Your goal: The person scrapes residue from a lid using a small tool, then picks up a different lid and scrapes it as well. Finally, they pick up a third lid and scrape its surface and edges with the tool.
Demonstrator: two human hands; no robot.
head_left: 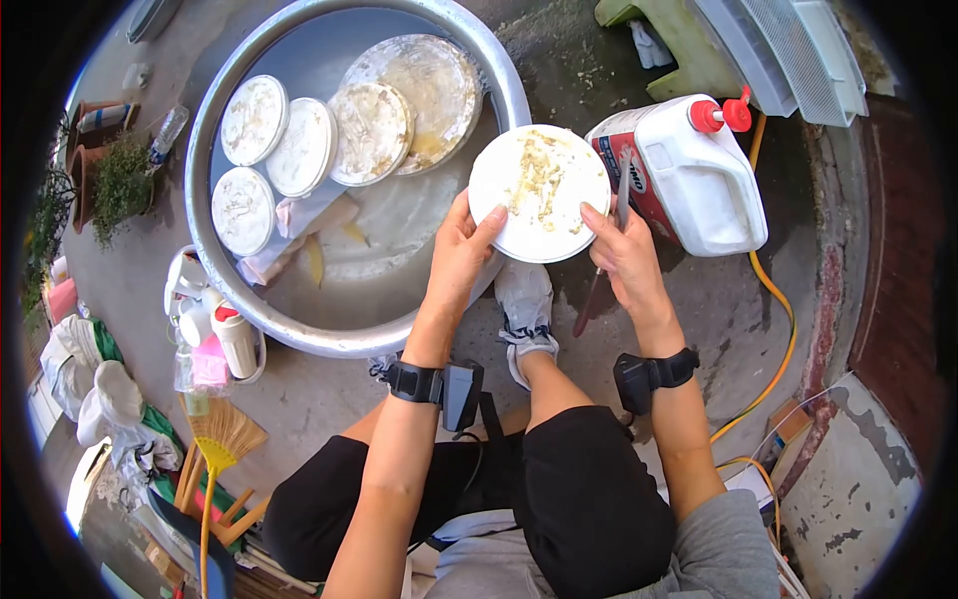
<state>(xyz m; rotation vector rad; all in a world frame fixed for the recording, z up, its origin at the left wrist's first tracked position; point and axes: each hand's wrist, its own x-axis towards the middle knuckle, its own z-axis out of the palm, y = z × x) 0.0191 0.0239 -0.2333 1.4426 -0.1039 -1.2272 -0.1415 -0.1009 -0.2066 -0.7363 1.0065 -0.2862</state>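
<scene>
My left hand [459, 248] grips the left edge of a round white plate [504, 215], with the thumb on top. A crusty yellow-brown residue covers the middle of the plate. My right hand [631, 262] pinches the plate's right edge and also holds a knife [596, 302]. The knife's blade points up and away from me, and its dark reddish handle sticks out below the palm. To the left is a large metal basin [205, 250] with water in it. Several round white dirty plates [374, 135] lie inside, the biggest one at the back.
A large white detergent jug [728, 195] with a red cap stands right of the plate. Behind it are a green stool [689, 70] and white plastic baskets [788, 50]. A yellow hose [788, 309] runs along the right. Cups [235, 339] and a broom [225, 434] are at left.
</scene>
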